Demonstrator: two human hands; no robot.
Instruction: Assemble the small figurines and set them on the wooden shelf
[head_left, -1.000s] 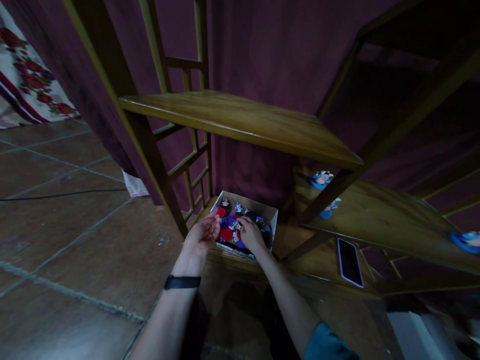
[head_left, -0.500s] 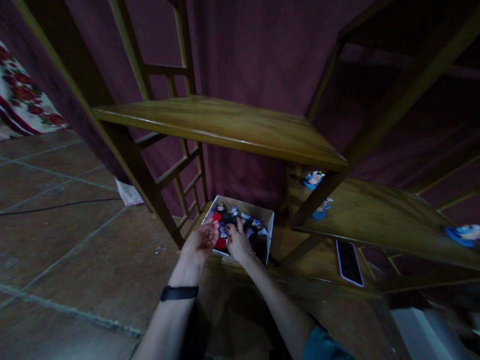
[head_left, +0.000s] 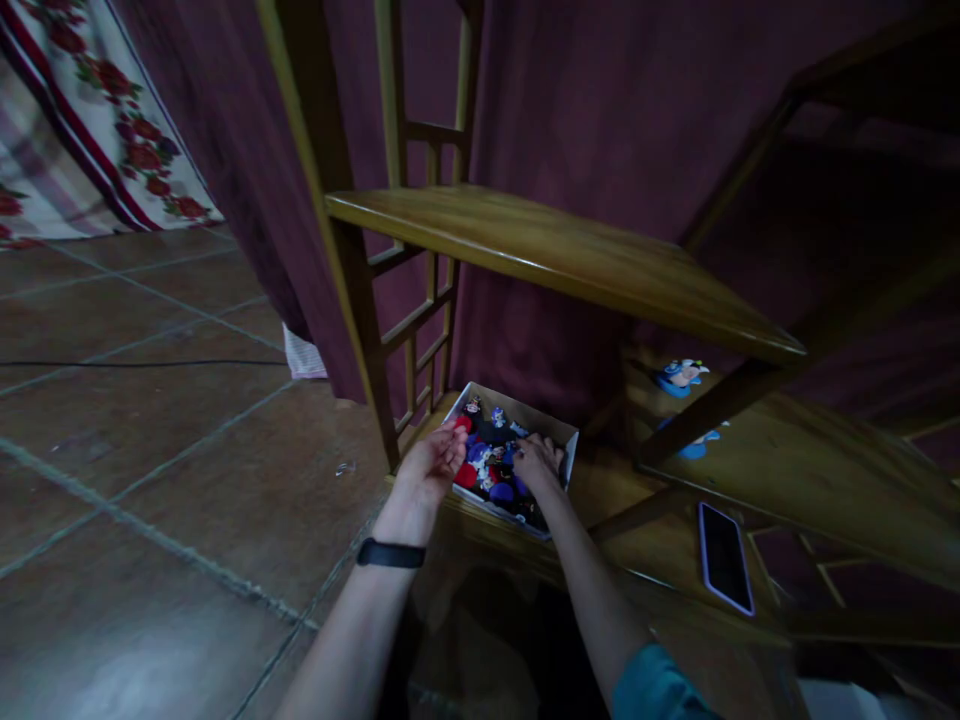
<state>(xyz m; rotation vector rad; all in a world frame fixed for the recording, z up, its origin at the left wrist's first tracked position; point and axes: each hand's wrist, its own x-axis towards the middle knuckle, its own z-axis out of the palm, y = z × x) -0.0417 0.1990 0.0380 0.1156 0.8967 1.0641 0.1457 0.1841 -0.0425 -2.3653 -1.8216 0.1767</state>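
A teal sleeve (head_left: 656,685) covers the upper part of the right arm, and a dark wristband (head_left: 391,554) circles the left wrist. The left hand (head_left: 433,460) is at the left side of a white box (head_left: 572,455), palm turned up and fingers curled, with a red round piece (head_left: 463,424) right at the fingertips; whether they pinch it, I cannot tell. The right hand (head_left: 537,462) reaches into the right half of the box, fingers bent down among small figures (head_left: 499,417); what it grips, if anything, is hidden. The figures lie jumbled in the box, mostly purple, white and black, with another red disc (head_left: 466,475) near the front left.

The box rests on the bottom shelf (head_left: 604,480), beside the wooden lattice (head_left: 411,325) of the stand. Farther right on that shelf lies a phone (head_left: 726,560) in a pale purple case. Two blue-and-white figures (head_left: 681,377) sit on a raised shelf (head_left: 787,470) at the right, the nearer one partly behind a slanting post. An upper shelf (head_left: 525,235) spans above the box.

A dark purple curtain (head_left: 600,120) hangs behind the stand. To the left, a black cable (head_left: 150,364) crosses the tiled floor (head_left: 187,500), and beyond it hangs a flowered cloth (head_left: 150,150).
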